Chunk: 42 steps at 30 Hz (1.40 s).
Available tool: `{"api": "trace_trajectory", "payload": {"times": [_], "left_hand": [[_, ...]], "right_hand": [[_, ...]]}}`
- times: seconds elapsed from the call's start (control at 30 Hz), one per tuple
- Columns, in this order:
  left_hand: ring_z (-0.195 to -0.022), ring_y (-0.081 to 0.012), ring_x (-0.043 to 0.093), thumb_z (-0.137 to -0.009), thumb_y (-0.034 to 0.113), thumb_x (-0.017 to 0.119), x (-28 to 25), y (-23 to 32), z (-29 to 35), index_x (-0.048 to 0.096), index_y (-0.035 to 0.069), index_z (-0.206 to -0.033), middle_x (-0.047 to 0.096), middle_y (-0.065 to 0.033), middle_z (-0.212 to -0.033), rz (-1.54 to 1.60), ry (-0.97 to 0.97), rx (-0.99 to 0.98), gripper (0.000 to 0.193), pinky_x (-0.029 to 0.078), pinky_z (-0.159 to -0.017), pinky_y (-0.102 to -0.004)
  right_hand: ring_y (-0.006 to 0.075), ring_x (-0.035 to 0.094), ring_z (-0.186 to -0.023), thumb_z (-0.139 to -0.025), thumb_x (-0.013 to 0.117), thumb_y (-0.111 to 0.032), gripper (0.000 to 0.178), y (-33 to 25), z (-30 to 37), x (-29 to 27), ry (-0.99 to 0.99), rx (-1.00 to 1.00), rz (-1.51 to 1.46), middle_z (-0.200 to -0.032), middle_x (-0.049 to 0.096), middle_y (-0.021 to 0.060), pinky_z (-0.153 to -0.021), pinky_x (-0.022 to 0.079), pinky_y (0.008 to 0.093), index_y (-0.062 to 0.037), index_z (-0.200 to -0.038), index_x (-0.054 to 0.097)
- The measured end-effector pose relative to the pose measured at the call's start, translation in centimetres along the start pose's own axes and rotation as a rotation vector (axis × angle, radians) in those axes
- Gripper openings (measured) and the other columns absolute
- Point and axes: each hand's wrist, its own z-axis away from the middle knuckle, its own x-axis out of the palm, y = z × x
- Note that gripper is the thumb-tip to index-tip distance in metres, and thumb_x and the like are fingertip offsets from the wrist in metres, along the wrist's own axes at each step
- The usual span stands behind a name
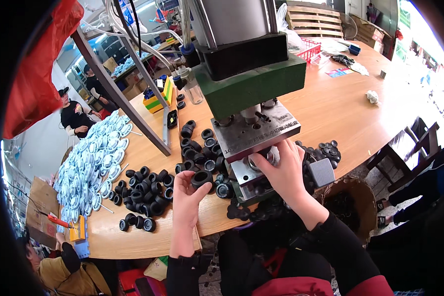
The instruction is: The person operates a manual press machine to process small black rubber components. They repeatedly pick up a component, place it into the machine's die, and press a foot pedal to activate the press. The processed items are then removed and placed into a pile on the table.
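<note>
In my left hand a small black toy tyre is pinched between thumb and fingers, just left of the press. My right hand reaches between the upper steel plate and the lower steel die of the bench press. Its thumb and fingers close around a round, shiny spot on the die; what they grip there is partly hidden. Loose black tyres lie in heaps to the left of the press. Flat black round pieces are piled to its right.
The green press head hangs above my hands. A grey box-shaped pedal or switch sits by my right forearm. Pale blue plastic parts cover the table's left. A cardboard box stands at lower right. Other people work at the left.
</note>
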Motion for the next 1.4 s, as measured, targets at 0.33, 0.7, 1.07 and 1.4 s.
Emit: {"api": "trace_trajectory", "payload": {"times": [0.33, 0.7, 1.07, 1.4], "left_hand": [[-0.108, -0.0161, 0.061, -0.079, 0.001, 0.078, 6.7, 1.8, 0.9, 0.051, -0.003, -0.134, 0.062, -0.0098, -0.122, -0.228, -0.288, 0.095, 0.061, 0.048, -0.097, -0.0304], [-0.087, -0.0181, 0.067, -0.078, 0.023, 0.083, 11.9, 1.4, -1.1, 0.064, -0.003, -0.114, 0.071, -0.0109, -0.098, -0.859, -0.204, 0.229, 0.049, 0.053, -0.08, -0.0323], [-0.086, -0.0334, 0.064, -0.077, 0.023, 0.081, 12.8, 0.8, -1.2, 0.061, 0.001, -0.106, 0.067, -0.0151, -0.096, -0.918, -0.172, 0.334, 0.041, 0.051, -0.077, -0.042], [-0.078, -0.0098, 0.058, -0.089, 0.009, 0.07, 4.7, -4.4, 0.0, 0.063, 0.0, -0.107, 0.064, -0.0037, -0.088, -0.69, 0.195, 0.404, 0.021, 0.048, -0.073, -0.0256]], "right_hand": [[0.0335, 0.05, -0.116, -0.072, 0.083, -0.025, 0.054, 2.3, 4.5, -4.7, -0.048, 0.039, -0.067, -0.12, 0.056, 0.0131, -0.099, 0.037, 0.0437, -0.0051, -0.118, 0.061], [0.0373, 0.046, -0.122, -0.079, 0.079, -0.025, 0.076, 24.0, 23.3, -19.6, -0.065, 0.514, 0.536, -0.132, 0.05, 0.0191, -0.106, 0.036, 0.0455, -0.0041, -0.143, 0.043], [0.0326, 0.05, -0.125, -0.086, 0.067, -0.012, 0.052, 16.3, 13.1, -11.8, -0.073, 0.108, 0.322, -0.134, 0.055, 0.015, -0.106, 0.037, 0.0419, -0.0053, -0.135, 0.053], [0.0244, 0.045, -0.135, -0.097, 0.051, -0.046, 0.05, 15.9, 9.3, -6.4, -0.339, 0.073, 0.626, -0.14, 0.055, 0.009, -0.115, 0.02, 0.0448, -0.0127, -0.133, 0.058]]}}
